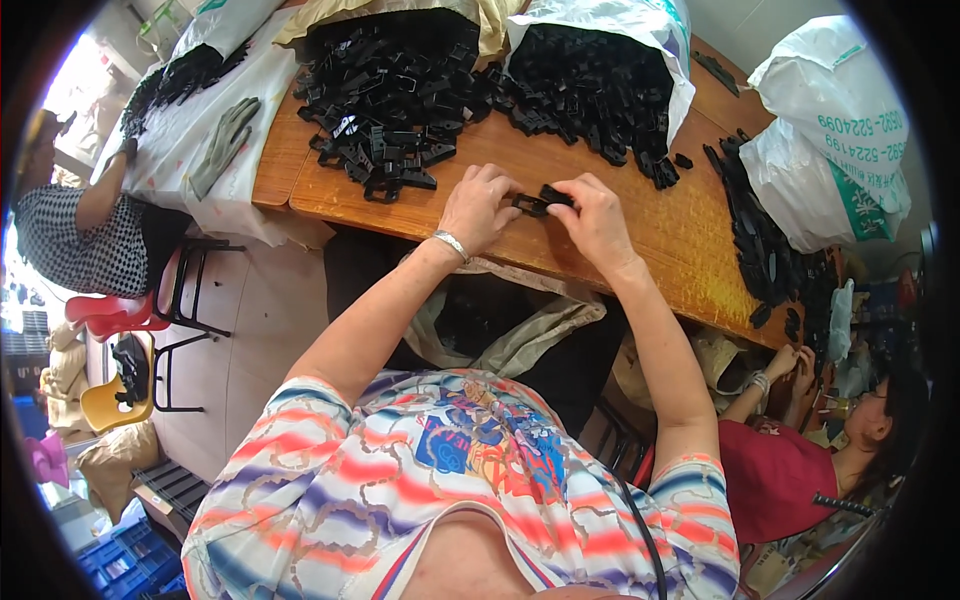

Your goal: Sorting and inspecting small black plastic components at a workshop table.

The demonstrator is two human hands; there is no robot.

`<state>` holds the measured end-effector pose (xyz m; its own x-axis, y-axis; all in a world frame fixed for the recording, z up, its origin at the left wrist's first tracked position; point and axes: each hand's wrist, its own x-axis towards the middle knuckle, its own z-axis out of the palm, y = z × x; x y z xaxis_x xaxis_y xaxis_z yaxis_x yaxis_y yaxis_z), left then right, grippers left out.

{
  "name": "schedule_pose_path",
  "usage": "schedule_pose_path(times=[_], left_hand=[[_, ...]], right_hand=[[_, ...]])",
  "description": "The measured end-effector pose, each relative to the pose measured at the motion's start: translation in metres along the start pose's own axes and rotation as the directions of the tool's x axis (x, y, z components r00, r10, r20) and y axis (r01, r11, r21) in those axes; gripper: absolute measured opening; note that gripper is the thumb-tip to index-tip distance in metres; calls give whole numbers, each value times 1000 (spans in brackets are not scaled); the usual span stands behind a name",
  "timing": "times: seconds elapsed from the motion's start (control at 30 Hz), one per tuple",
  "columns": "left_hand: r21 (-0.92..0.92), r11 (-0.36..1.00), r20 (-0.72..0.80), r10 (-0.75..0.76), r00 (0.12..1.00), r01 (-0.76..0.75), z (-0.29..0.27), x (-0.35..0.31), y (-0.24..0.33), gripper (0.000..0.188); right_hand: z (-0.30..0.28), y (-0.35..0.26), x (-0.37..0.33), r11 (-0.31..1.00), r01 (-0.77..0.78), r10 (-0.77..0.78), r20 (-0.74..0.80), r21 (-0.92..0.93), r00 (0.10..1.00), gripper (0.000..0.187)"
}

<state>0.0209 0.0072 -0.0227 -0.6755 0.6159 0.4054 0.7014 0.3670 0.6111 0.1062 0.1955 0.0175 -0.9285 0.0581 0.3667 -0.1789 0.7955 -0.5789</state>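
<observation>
Black plastic part point(533, 208), narrow, angular

Bright glare whitens the left edge; black fisheye corners bend lines.

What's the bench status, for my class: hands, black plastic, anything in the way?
Left hand, right hand: both pinching black plastic. Plastic over wooden table; one piece or two, can't tell. Black pile beyond, apart from hands, not blocking.

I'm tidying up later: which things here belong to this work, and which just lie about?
Likely in the job:
black plastic held by left hand and right hand
left black pile, brown sack
centre black pile, white sack

Apparently just lying about:
grey glove
brown floor sack
blue crates
</observation>
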Motion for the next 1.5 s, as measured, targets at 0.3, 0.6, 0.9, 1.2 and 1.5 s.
schedule_pose_path(times=[0.3, 0.6, 0.9, 1.2, 1.5], left_hand=[[-6, 1000, -11, -18, 1000, 18, 4, 0, 1, 25], [53, 998, 3, 17, 1000, -17, 1, 6, 2, 23], [-120, 993, 144, 35, 989, -17, -4, 19, -10, 29], [365, 930, -87, -9, 996, 40, 21, 99, -45, 32], [172, 974, -14, 152, 988, -147, 16, 90, -28, 20]], right_hand=[[14, -10, 2, 993, 70, -64, 70, -92, 995, 21], [45, -15, -21, 714, 257, -254, 102, -651, 962, 44], [15, -26, -31, 906, 130, -81, 138, -402, 987, 26], [13, 10, 43, 956, 39, -65, -80, -290, 995, 15], [34, 59, 85, 859, -208, 159, -142, -468, 977, 16]])
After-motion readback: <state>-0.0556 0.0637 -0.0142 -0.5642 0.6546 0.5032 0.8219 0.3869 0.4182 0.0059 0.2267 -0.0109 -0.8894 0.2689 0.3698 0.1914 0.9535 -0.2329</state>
